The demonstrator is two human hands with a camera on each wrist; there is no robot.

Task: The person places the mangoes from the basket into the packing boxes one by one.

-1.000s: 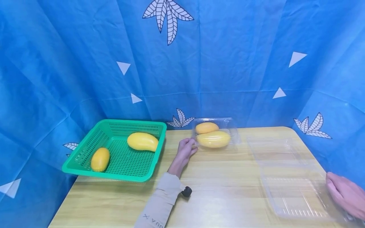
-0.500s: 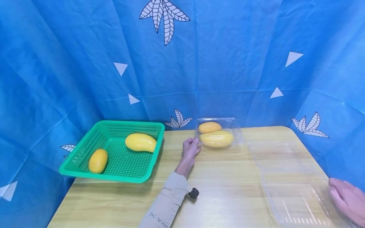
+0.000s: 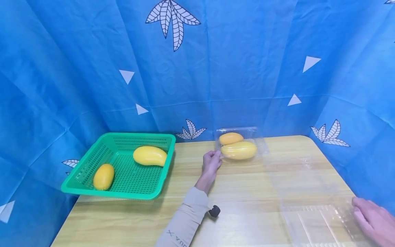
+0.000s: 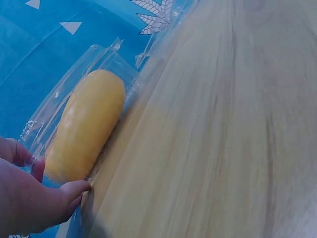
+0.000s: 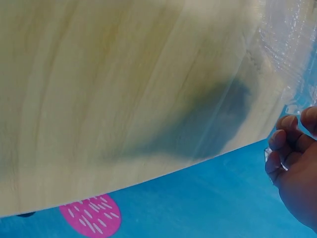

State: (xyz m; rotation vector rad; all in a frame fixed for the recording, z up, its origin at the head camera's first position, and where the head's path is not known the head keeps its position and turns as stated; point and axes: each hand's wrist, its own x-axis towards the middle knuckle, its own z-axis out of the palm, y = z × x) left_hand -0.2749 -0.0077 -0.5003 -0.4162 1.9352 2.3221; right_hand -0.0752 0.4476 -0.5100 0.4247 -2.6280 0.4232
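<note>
My left hand (image 3: 212,163) pinches the near left corner of a clear plastic clamshell box (image 3: 254,131) at the back of the table. Inside lie a small orange-yellow fruit (image 3: 231,138) and a longer yellow fruit (image 3: 238,150), both mango-like. In the left wrist view, thumb and fingers grip the box's end beside the fruit (image 4: 94,121). At the right edge, my right hand (image 3: 374,219) holds the side of another clear clamshell box (image 3: 318,219), which lies spread open. The right wrist view shows curled fingers at that plastic (image 5: 292,49).
A green plastic basket (image 3: 154,196) stands at the left, holding a yellow fruit (image 3: 149,155) and a smaller orange-yellow one (image 3: 104,176). Blue curtain (image 3: 240,68) surrounds the wooden table (image 3: 247,192) at the back and sides.
My left hand has slid the filled box a little to the right. The spread-open box has shifted toward the table's front, with my right hand still at its side. The head view has turned slightly.
</note>
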